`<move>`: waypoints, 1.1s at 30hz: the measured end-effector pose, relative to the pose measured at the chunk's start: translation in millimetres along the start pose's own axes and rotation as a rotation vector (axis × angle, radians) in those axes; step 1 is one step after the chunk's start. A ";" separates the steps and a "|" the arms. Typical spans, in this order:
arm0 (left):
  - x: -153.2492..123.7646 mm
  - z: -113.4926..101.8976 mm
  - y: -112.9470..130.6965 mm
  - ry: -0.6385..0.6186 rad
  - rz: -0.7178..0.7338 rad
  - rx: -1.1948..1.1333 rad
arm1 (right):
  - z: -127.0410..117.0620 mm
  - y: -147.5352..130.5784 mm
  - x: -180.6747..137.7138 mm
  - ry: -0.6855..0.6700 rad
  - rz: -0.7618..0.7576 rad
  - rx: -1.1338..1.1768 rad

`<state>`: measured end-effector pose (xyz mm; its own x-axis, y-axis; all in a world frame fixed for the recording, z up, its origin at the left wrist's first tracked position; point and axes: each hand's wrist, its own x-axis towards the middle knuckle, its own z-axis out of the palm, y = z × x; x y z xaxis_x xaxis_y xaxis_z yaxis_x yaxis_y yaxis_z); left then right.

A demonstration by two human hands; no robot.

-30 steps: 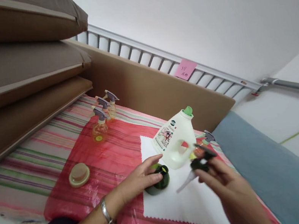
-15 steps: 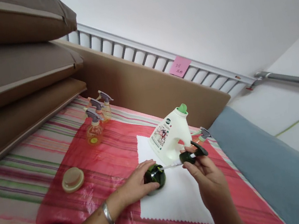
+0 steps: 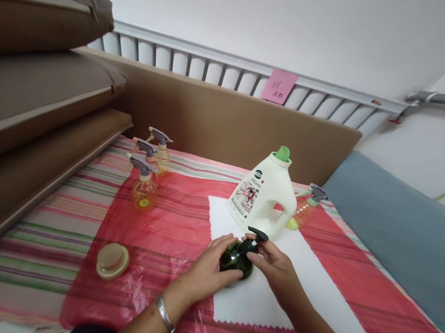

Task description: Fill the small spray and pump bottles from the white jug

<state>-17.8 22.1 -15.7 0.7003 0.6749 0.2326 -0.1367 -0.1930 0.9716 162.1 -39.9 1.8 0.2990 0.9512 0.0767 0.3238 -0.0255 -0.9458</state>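
While the L hand wraps its fingers round the dark green bottle on the white cloth, the R hand pinches the black spray head right at the btl's neck, fingers narrow & closed on it. Looks like the L grip is there to stop the btl turning or sliding while the other hand works the head; the cloth prob. catches drips. Btl sits near the front of the tabletop, just in front of the white jug, apart from it afaict. Long axis seems to lean up & right, neck toward the R hand; nozzle points right & away, toward the jug. Base is hidden by fingers, so exact tilt unclear. Amber spray bottles stand well apart at the back.
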 end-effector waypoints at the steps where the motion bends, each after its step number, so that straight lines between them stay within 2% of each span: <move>1: 0.5 0.1 -0.1 -0.001 0.010 0.001 | -0.1 -0.3 0.3 -0.007 -0.004 -0.010; 9: 3.5 2.3 -1.9 0.015 0.024 0.065 | 3.6 -5.2 -0.6 -0.013 -0.022 -0.192; 17: 9.1 12.0 -5.5 0.214 0.082 -0.066 | 6.7 -7.7 -0.8 0.043 -0.165 -0.294; 21: 15.1 12.3 -3.8 0.179 0.145 -0.045 | 7.3 -8.9 -2.6 0.065 -0.213 -0.336; 24: 17.9 11.3 -4.3 0.144 0.150 0.026 | 2.4 -10.3 -4.1 0.018 -0.224 -0.352; 29: 18.3 10.7 -7.6 0.081 0.178 0.179 | -7.1 -24.2 -2.3 -0.174 -0.122 -0.298; 31: 18.2 10.7 -8.2 0.082 0.175 0.186 | -6.5 -31.1 0.4 -0.197 -0.073 -0.328; 33: 18.0 10.5 -7.8 0.085 0.167 0.172 | -4.1 -35.3 3.1 -0.162 -0.062 -0.394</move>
<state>3.3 28.3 -19.6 0.6159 0.6795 0.3987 -0.1188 -0.4202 0.8996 155.2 -37.3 36.7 0.1339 0.9898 0.0494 0.6639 -0.0525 -0.7460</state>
